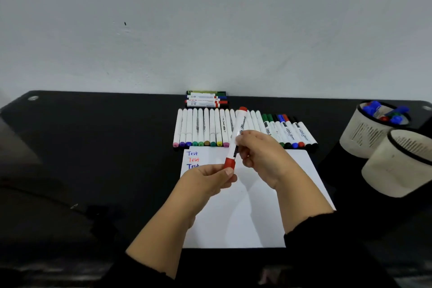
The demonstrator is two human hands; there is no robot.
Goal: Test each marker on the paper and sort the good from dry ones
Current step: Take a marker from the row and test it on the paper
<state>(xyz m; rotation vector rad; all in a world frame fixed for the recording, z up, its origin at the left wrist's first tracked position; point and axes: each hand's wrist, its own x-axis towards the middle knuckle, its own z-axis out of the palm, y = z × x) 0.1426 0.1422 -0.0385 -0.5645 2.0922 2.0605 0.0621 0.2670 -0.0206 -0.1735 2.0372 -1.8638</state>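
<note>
Pinching the red marker (236,138) at its cap with my left hand (211,180), right hand (259,154) gripping the barrel, above white paper (245,217) on a black table (93,147) against a grey wall (210,18).

The right hand (261,154) covers part of the red marker (236,138) and the row of markers (210,127) behind it. Both forearms hide much of the paper (301,166); its third written word is half covered by the left hand (208,181). The nearer cup (397,166) is cut by the right edge.
</note>
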